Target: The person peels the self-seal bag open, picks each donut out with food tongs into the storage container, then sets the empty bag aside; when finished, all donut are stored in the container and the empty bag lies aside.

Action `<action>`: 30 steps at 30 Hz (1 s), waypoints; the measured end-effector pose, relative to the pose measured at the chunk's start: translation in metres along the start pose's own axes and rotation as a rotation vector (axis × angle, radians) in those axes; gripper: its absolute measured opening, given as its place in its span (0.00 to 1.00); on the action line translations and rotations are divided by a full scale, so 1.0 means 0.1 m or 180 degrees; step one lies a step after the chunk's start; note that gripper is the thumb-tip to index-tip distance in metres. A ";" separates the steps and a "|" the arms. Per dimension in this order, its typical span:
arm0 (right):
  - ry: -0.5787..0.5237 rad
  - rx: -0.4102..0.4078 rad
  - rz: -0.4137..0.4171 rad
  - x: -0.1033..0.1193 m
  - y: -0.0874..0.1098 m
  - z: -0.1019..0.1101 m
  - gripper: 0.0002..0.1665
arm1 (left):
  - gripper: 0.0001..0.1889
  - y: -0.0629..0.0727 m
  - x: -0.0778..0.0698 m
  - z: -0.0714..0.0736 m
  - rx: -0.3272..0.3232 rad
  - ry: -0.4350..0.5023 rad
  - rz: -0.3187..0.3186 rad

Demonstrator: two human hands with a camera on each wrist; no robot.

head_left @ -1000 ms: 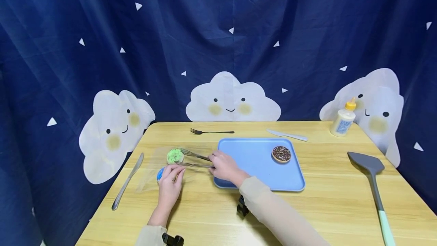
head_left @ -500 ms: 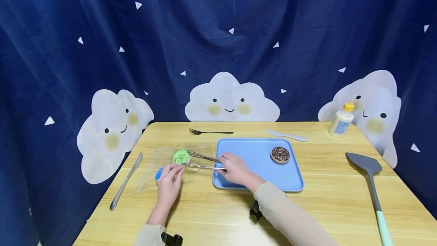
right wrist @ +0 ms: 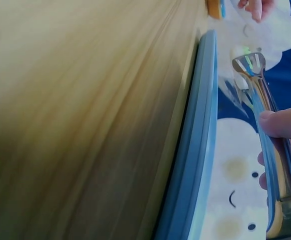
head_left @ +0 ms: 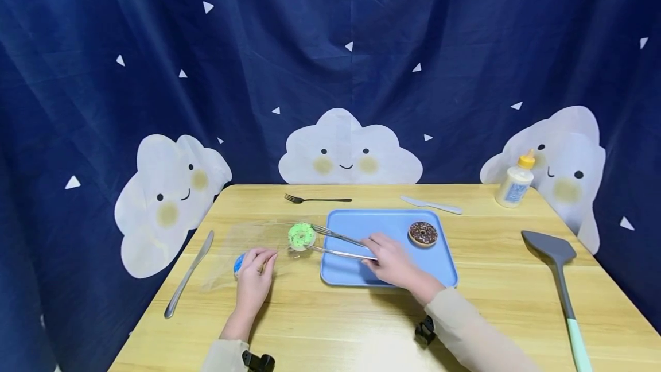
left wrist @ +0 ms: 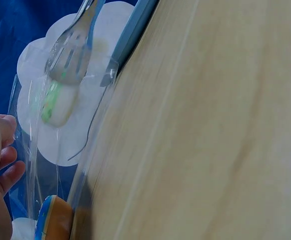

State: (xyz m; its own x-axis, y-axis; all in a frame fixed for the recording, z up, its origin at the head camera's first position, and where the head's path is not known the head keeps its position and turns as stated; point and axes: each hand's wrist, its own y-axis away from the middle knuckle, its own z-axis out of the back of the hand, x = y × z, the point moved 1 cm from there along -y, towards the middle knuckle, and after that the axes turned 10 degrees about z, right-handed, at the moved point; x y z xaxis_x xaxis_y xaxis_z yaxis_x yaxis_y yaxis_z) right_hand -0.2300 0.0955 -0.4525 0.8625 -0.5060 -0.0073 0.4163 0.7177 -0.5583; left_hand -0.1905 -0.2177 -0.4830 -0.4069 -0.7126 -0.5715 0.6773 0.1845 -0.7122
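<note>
My right hand (head_left: pixel 396 264) grips metal tongs (head_left: pixel 343 254); their slotted ends pinch a green-iced donut (head_left: pixel 302 235). That donut is at the mouth of a clear plastic bag (head_left: pixel 222 266), left of the blue tray (head_left: pixel 436 268). My left hand (head_left: pixel 255 279) pinches the bag's edge between thumb and fingers. A blue-iced donut (left wrist: pixel 56 218) lies inside the bag, partly hidden behind the left hand in the head view. In the left wrist view, the bag's film (left wrist: pixel 113 67) overlaps the tong ends. A chocolate donut with sprinkles (head_left: pixel 423 234) sits on the tray's right side.
A table knife (head_left: pixel 188 274) lies at the left and a fork (head_left: pixel 317 200) at the back. Behind the tray lies another knife (head_left: pixel 431 205). A yellow-capped bottle (head_left: pixel 515 182) stands back right, and a long-handled spatula (head_left: pixel 563 280) lies at the right.
My right hand has moved right with the tongs, drawing the green-iced donut rightward to the bag's mouth. The left hand stays nearly in place at the bag.
</note>
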 end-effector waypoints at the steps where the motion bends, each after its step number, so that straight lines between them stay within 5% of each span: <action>1: 0.0050 -0.0042 0.0017 -0.02 0.05 0.04 0.25 | 0.06 0.00 0.00 0.00 0.0008 0.0005 -0.0003; 11: 0.0418 -0.0047 0.0009 -0.17 0.50 0.32 0.27 | 0.07 0.00 0.03 -0.02 0.0008 0.0064 -0.0057; 22: 0.0361 -0.0087 -0.0431 -0.35 1.04 0.68 0.30 | 0.05 0.00 0.00 -0.01 0.0061 0.0006 0.0006; 30: 0.0509 -0.0134 -0.0550 -0.41 1.25 0.85 0.29 | 0.07 0.00 0.01 -0.01 -0.0008 0.0031 -0.0069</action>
State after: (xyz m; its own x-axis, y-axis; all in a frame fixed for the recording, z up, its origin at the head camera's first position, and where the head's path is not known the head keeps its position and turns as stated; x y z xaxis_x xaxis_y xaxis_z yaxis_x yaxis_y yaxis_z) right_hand -0.1891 0.2464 -0.4518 0.7215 -0.6913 -0.0381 0.5385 0.5949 -0.5968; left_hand -0.1920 -0.2178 -0.4844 -0.4274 -0.7098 -0.5599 0.6668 0.1708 -0.7254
